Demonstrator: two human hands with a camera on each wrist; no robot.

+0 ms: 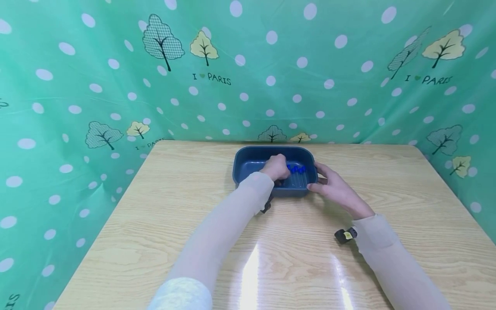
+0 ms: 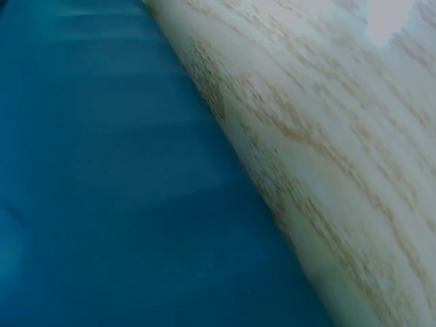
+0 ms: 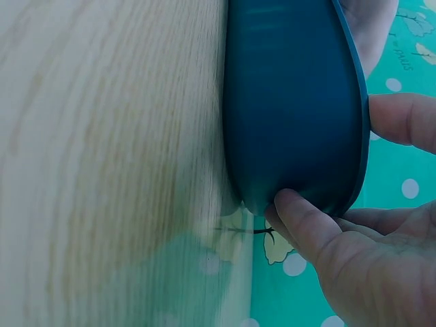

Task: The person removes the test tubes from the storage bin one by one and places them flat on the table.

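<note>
A dark blue rectangular plastic basin (image 1: 248,151) with rounded corners stands near the table's far edge. My left hand (image 1: 276,166) reaches down into it over the near wall, knuckles up; its fingertips are hidden, and I cannot tell what they hold. Small bright blue pieces (image 1: 297,169) lie inside the basin, just right of that hand. At the right end, my right hand (image 1: 335,189) grips the basin from outside, thumb at the near corner and fingers round the end. In the right wrist view its fingers (image 3: 303,221) press against the basin's outer wall (image 3: 293,109).
The table (image 1: 186,189) has a light wood grain and bright reflections at its front. A green dotted cloth (image 1: 271,86) with printed trees hangs behind it and at both sides. A small black camera (image 1: 344,235) is at the right wrist.
</note>
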